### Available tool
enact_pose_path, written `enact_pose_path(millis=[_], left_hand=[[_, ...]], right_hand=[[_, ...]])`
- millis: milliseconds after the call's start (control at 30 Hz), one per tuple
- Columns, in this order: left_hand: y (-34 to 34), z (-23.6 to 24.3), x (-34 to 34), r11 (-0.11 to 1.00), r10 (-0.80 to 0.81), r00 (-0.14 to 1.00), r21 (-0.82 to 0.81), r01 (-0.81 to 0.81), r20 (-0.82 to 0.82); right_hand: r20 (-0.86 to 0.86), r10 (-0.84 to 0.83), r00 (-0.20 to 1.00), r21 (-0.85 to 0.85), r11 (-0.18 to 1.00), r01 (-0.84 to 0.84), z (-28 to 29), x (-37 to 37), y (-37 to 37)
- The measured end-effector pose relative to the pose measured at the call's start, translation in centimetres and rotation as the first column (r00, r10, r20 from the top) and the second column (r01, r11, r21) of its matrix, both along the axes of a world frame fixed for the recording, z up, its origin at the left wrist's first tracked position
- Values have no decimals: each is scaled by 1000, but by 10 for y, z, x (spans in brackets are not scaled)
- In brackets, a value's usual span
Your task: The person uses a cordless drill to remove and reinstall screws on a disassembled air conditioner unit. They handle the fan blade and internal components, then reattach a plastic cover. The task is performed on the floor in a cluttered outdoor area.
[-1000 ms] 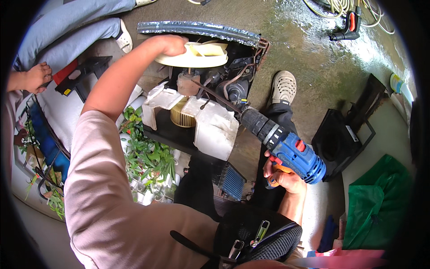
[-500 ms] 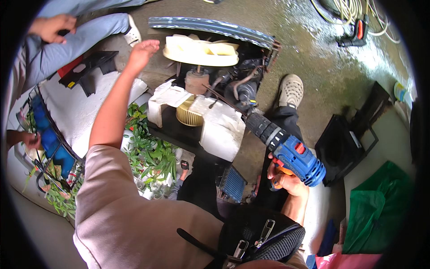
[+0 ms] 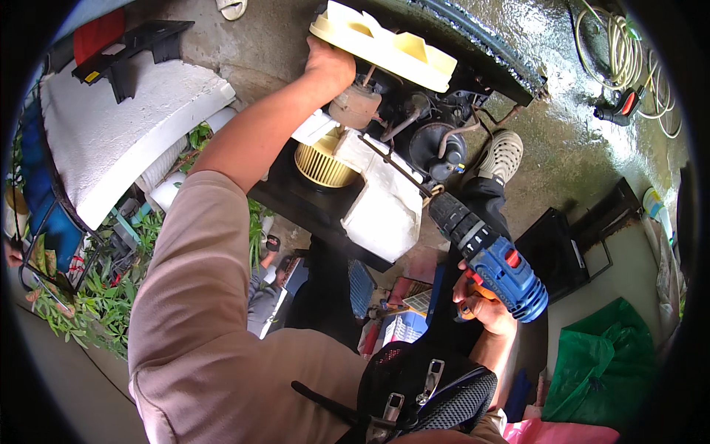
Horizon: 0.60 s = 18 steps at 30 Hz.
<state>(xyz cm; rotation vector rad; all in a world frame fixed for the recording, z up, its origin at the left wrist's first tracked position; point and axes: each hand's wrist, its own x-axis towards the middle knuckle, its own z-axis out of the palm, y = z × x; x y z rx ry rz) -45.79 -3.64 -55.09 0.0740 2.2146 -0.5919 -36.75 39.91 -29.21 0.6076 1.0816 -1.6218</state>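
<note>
A blue and black cordless drill (image 3: pixel 503 274) sits in my right hand (image 3: pixel 492 311), fingers wrapped round its orange and black grip. Its long bit (image 3: pixel 392 164) reaches up and left over a white foam block (image 3: pixel 384 214) toward the brown fan motor (image 3: pixel 356 105). My left hand (image 3: pixel 329 63) grips the left edge of a cream plastic fan blade (image 3: pixel 388 48); its fingertips are partly hidden behind the blade. The blade stands on the motor's shaft. Below the motor, a cream blower wheel (image 3: pixel 322 163) shows beside the foam, and a black compressor (image 3: pixel 436 148) with bent pipes lies to the right.
A white panel (image 3: pixel 133 140) and a black bracket (image 3: pixel 133 55) lie at the left, above leafy plants (image 3: pixel 103 314). A coiled hose with a spray gun (image 3: pixel 621 107) rests on wet concrete. Black parts (image 3: pixel 555 248) and a green bag (image 3: pixel 603 362) are at the right.
My left hand has moved right and taken hold of the fan blade's edge. The view has shifted, and the person at the upper left is mostly out of it. The drill stays in my right hand.
</note>
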Motion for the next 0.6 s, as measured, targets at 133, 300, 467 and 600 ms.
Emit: enact_pose_path(millis=[133,300,467,600], left_hand=[[3,9,-9,995,10,998,95,-4,-63],[17,4,-3,989,-91,996,112,92,-11],[7,-43,-14,875,168,984,469,-118,-66],[2,-75,-16,741,273,953,661,-122,-129]], right_hand=[[43,19,999,32,999,-20,0,3,-3],[-73,33,997,34,999,-30,-3,8,-1],[12,-147,989,39,988,147,1,3,-5],[148,-144,978,34,990,140,2,-8,-1]])
